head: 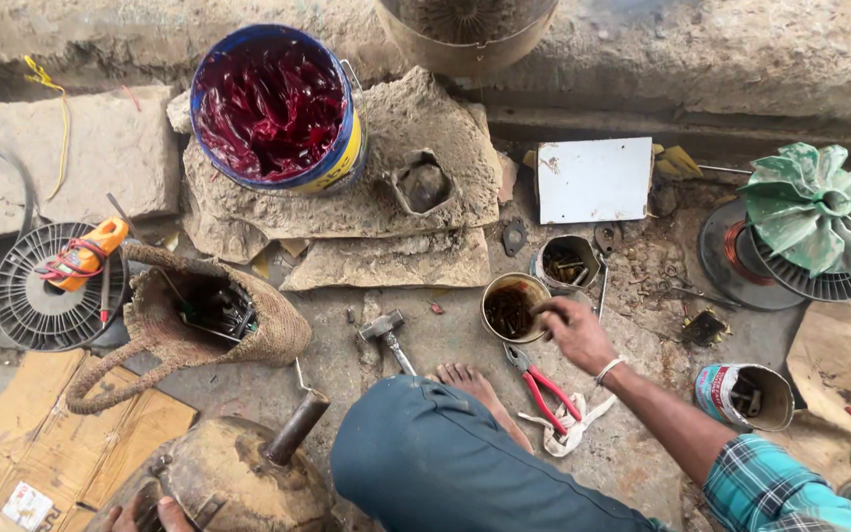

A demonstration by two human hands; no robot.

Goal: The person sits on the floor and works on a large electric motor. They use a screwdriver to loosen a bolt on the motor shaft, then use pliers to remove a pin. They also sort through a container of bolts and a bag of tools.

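Fingers of the right hand [575,330] pinch at the rim of the rusty tin of screws [512,306].
Tin sits just left of that grip; left hand [150,514], low by the motor housing [233,478], is far off, its grip unclear.

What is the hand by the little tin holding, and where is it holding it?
The right hand reaches into the rusty tin of small metal bits, fingertips at its rim. Whether it grips anything cannot be told.
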